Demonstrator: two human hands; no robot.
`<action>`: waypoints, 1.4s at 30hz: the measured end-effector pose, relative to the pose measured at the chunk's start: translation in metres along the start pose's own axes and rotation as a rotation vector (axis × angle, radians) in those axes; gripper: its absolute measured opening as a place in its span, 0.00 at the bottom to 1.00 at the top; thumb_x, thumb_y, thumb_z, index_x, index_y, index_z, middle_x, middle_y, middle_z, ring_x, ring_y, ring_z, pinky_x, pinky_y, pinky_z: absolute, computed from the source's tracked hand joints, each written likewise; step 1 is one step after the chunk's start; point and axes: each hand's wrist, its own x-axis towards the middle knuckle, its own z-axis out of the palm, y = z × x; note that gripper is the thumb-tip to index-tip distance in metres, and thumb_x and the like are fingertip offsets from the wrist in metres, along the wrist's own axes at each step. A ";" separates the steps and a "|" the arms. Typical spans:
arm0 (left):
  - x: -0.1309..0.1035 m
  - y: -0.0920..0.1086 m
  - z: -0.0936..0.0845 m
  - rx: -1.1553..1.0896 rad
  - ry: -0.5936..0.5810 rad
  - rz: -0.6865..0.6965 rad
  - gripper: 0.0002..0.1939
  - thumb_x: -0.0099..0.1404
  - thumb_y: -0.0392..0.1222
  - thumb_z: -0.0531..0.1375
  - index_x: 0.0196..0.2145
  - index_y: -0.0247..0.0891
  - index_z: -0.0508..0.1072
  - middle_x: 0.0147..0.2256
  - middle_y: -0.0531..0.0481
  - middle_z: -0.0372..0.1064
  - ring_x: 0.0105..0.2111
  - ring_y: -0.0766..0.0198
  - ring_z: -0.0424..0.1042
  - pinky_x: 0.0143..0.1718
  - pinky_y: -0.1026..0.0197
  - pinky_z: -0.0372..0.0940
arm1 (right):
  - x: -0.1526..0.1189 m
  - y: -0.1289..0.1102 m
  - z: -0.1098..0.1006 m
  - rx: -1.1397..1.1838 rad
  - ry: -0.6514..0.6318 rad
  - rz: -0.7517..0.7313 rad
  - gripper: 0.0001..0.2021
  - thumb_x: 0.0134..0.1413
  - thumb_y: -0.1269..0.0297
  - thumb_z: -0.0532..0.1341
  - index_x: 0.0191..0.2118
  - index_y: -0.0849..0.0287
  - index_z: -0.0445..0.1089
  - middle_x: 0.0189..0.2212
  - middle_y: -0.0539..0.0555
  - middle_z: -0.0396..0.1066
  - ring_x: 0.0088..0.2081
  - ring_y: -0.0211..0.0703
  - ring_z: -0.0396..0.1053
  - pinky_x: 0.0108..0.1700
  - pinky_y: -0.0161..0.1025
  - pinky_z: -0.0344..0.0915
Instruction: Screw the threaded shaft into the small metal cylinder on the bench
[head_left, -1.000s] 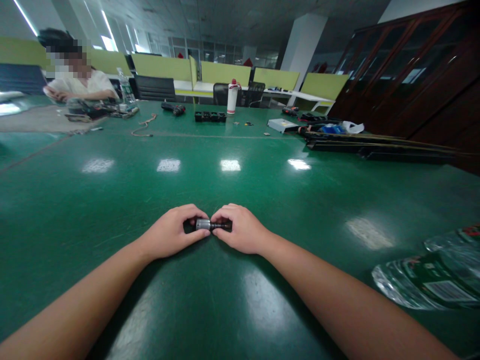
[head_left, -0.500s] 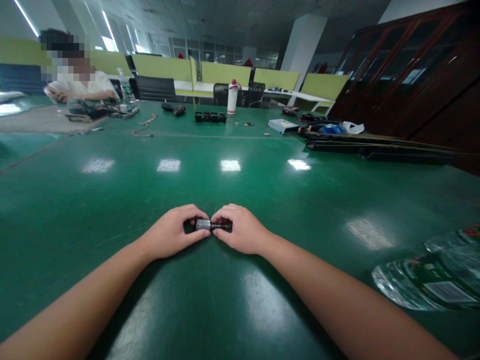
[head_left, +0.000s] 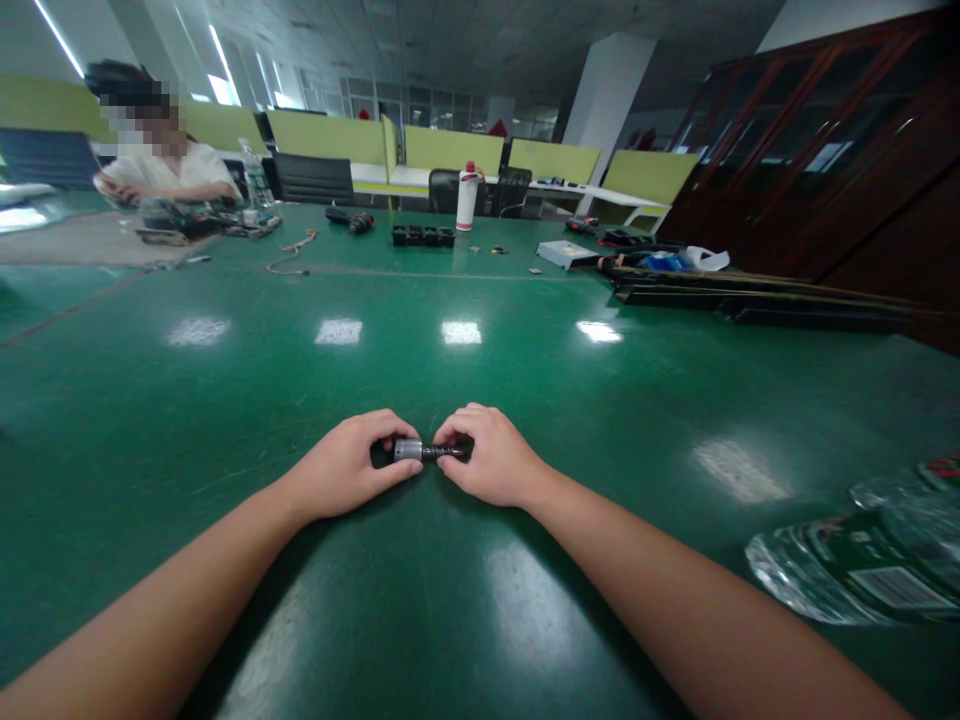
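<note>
A small metal part lies low over the green table [head_left: 375, 370], a silver cylinder [head_left: 408, 450] with a dark ridged stem [head_left: 431, 453] pointing right. My left hand [head_left: 356, 465] grips the cylinder between thumb and fingers, hiding its left end. My right hand [head_left: 491, 458] is closed in a pinch around the stem's right portion. A gap between the two hands shows the ridged stretch of the stem. Whether the part touches the tabletop I cannot tell.
A clear plastic bottle [head_left: 862, 560] lies at the right. Across the table are a white tumbler [head_left: 466, 200], a black slotted block [head_left: 423, 236], a power drill [head_left: 349, 219], a cord [head_left: 289, 258] and long black bars [head_left: 750, 295]. A person [head_left: 169, 170] sits at far left.
My right hand has shifted slightly right along the stem, and more of the dark ridged stretch shows between the hands. My left hand keeps its grip on the cylinder.
</note>
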 end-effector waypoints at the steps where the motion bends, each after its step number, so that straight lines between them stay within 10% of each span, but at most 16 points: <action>1: 0.000 0.000 0.000 -0.001 0.002 -0.002 0.13 0.64 0.48 0.60 0.41 0.38 0.74 0.36 0.49 0.72 0.36 0.60 0.70 0.38 0.61 0.63 | 0.000 0.000 -0.001 -0.005 0.003 0.015 0.05 0.45 0.72 0.63 0.32 0.58 0.73 0.29 0.51 0.73 0.34 0.42 0.65 0.39 0.39 0.59; 22: 0.000 -0.004 0.001 -0.040 0.061 -0.095 0.13 0.62 0.49 0.62 0.40 0.38 0.74 0.35 0.50 0.72 0.35 0.60 0.70 0.37 0.60 0.64 | 0.001 0.017 0.000 -0.021 0.129 0.222 0.04 0.40 0.71 0.63 0.27 0.57 0.74 0.26 0.49 0.70 0.28 0.38 0.64 0.32 0.36 0.58; 42: -0.001 -0.005 0.002 -0.120 0.022 0.005 0.12 0.65 0.48 0.60 0.42 0.40 0.75 0.36 0.51 0.72 0.37 0.61 0.71 0.39 0.61 0.64 | 0.000 0.002 0.005 0.111 0.013 -0.046 0.04 0.51 0.67 0.67 0.35 0.58 0.77 0.29 0.49 0.75 0.31 0.37 0.68 0.36 0.35 0.60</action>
